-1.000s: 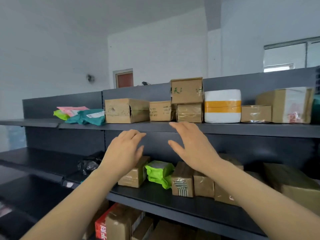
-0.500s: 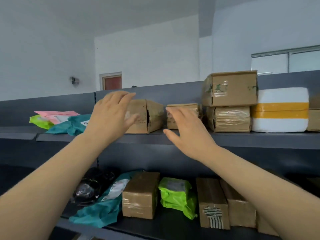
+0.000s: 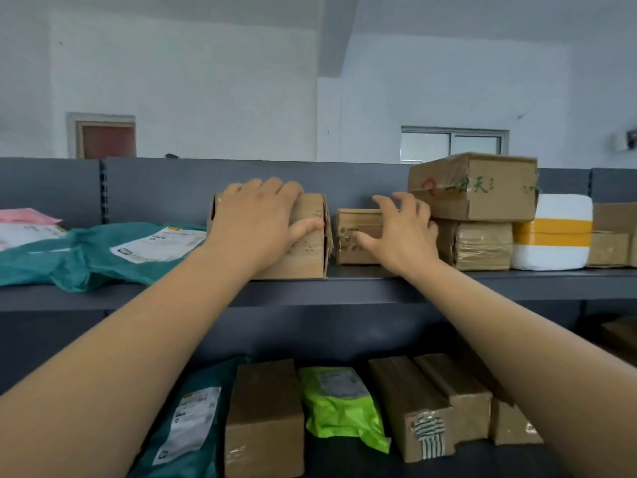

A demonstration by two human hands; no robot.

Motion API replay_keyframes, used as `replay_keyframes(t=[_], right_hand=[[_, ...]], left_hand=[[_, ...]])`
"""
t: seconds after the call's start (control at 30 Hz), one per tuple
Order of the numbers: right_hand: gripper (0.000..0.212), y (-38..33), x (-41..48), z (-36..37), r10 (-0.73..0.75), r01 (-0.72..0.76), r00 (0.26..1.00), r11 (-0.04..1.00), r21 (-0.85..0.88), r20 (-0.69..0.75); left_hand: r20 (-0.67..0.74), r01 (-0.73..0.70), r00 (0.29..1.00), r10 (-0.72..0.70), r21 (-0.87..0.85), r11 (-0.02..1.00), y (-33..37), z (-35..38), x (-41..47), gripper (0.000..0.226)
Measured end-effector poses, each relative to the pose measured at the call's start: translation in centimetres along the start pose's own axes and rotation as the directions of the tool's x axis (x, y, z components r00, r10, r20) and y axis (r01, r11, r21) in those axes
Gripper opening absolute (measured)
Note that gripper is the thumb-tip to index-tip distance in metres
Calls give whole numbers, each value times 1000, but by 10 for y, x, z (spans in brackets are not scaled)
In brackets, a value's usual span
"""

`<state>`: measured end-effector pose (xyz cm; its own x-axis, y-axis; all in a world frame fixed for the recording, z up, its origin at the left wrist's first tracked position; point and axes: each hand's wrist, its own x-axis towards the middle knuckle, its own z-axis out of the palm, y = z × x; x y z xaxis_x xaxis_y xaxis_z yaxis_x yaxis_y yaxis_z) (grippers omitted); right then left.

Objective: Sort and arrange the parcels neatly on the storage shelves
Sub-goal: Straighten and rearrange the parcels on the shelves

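On the top shelf (image 3: 344, 291) my left hand (image 3: 256, 224) lies over a large brown cardboard box (image 3: 306, 251), fingers across its top and thumb on its front. My right hand (image 3: 401, 232) rests against a smaller brown box (image 3: 355, 224) just to the right, fingers spread over its top and front. A narrow gap separates the two boxes. Right of them a taped box (image 3: 482, 244) carries a bigger box with green print (image 3: 479, 188).
A white foam box with a yellow band (image 3: 551, 232) and more cardboard boxes (image 3: 612, 243) stand at the right. Teal (image 3: 86, 257) and pink (image 3: 24, 215) mailer bags lie at the left. The lower shelf holds brown boxes (image 3: 265, 415), a green bag (image 3: 341, 405) and a teal bag (image 3: 193, 422).
Both hands have risen from below the top shelf onto the two boxes. The view has moved closer and to the right.
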<state>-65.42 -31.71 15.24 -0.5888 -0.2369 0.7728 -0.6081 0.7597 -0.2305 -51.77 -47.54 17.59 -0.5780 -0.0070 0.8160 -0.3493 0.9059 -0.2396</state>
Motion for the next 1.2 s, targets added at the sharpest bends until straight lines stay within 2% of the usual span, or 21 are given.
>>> replay_keyframes(t=[0.3,0.5,0.67,0.83,0.93,1.07,1.2], right_hand=[[71,-17,21,20,191,-190,977,982,-17,97],[77,-24,33,31,239,-239,968,971,-2,79],[75,-23,30,29,231,-234,972,970,72,49],[64,-21,12,18,101,-94,995,971,218,-19],[62,-20,-4,8,-10,51,989,960,276,-147],[65,-15,-22,3,-111,212,933,938,273,-342],[64,-12,-37,3,-151,307,870,911,275,-468]], left_hand=[[-55,8,998,-7,13,1000,0,11,3,68],[-81,24,996,-26,-29,999,-6,22,6,68],[-103,40,994,-47,-65,997,-9,28,5,67],[-107,40,993,-49,-87,995,-6,26,3,65],[-87,40,995,-47,-82,996,-4,25,3,64],[-64,43,997,-48,-78,996,-3,22,4,64],[-58,46,997,-49,-60,997,-3,21,4,68]])
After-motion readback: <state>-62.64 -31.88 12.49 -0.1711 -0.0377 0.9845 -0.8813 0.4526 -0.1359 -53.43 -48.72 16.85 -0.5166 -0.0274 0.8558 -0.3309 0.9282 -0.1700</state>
